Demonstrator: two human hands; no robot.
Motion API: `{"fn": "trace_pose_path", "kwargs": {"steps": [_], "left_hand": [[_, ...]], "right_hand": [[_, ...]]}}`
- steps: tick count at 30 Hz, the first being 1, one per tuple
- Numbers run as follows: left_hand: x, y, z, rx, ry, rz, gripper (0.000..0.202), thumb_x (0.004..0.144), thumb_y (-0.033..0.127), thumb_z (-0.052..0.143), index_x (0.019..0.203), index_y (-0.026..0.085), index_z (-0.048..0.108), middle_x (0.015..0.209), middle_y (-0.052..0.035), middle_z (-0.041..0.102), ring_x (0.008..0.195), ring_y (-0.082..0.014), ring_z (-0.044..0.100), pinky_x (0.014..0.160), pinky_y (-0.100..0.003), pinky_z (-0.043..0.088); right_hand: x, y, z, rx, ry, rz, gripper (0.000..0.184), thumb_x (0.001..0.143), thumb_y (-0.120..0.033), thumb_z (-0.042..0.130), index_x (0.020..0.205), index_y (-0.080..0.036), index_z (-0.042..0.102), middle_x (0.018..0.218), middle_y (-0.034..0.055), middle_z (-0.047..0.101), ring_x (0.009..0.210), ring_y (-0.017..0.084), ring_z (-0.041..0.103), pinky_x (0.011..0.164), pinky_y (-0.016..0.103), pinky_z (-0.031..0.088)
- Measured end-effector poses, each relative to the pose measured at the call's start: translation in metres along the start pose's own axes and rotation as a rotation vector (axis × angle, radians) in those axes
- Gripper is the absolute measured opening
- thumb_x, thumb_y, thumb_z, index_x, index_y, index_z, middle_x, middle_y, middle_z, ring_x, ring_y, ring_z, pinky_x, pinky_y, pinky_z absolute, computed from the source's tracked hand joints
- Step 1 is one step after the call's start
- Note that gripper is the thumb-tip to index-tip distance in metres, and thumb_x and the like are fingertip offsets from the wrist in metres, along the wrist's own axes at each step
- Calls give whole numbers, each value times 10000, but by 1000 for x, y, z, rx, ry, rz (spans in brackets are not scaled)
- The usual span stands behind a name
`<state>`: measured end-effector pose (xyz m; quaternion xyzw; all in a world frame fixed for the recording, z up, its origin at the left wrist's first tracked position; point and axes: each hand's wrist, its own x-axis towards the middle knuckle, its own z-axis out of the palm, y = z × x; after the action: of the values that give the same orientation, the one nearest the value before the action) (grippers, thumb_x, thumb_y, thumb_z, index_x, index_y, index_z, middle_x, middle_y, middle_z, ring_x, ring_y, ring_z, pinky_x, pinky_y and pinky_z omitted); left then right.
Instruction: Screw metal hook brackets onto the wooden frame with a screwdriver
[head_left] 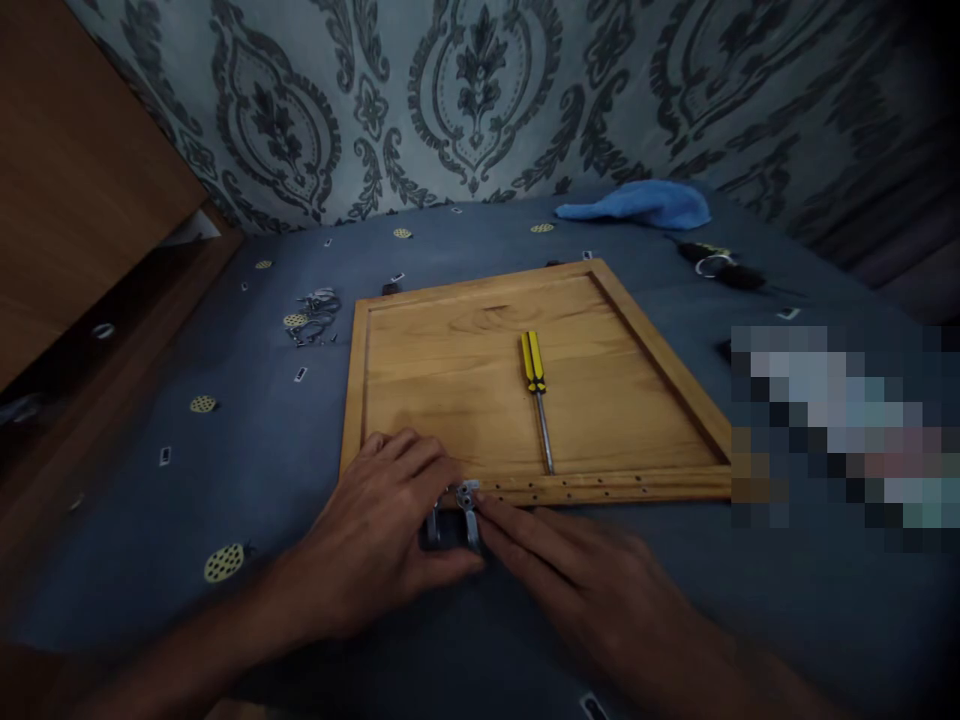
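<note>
A square wooden panel (450,390) with a raised frame lies flat on a blue patterned cloth. A yellow-and-black screwdriver (537,392) rests on the panel, tip toward me. At the panel's near edge sits a small metal hinge (466,510), beside a row of drilled holes. My left hand (382,540) curls round the hinge from the left, fingers closed on it. My right hand (577,585) reaches in from the right, its fingertips pressed on the hinge's right side.
A heap of small metal hardware (315,315) lies left of the panel. A blue rag (637,203) sits at the back right, a dark tool with a metal ring (716,262) near it. A wooden cabinet side (75,190) stands at left. A blurred patch covers the right.
</note>
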<state>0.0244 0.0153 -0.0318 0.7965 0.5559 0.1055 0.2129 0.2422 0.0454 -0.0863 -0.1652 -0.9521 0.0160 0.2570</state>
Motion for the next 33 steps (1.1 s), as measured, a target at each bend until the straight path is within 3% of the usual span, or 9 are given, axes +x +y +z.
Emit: {"fn": "trace_pose_path", "kwargs": {"steps": [9, 20, 33], "left_hand": [[1, 1, -2, -10, -31, -20, 325, 821, 335, 822, 1042, 168, 653, 1054, -49, 668, 1027, -279, 589, 871, -437, 437], [0, -1, 1, 2, 7, 5, 339, 813, 364, 832, 1033, 174, 658, 1036, -41, 665, 1010, -268, 586, 863, -422, 439], [0, -1, -1, -15, -37, -15, 363, 821, 377, 821, 1071, 177, 652, 1070, -52, 655, 1050, -281, 575, 883, -427, 429]], "right_hand": [[-1, 1, 0, -13, -61, -6, 479, 947, 26, 328, 1227, -98, 695, 1220, 119, 751, 886, 187, 721, 685, 298, 620], [-4, 1, 3, -6, -33, -13, 451, 954, 12, 346, 1227, -91, 690, 1233, 142, 741, 959, 202, 727, 725, 308, 634], [-6, 2, 5, 27, 2, -13, 390, 978, -34, 393, 1224, -88, 691, 1242, 167, 738, 958, 211, 744, 750, 320, 645]]}}
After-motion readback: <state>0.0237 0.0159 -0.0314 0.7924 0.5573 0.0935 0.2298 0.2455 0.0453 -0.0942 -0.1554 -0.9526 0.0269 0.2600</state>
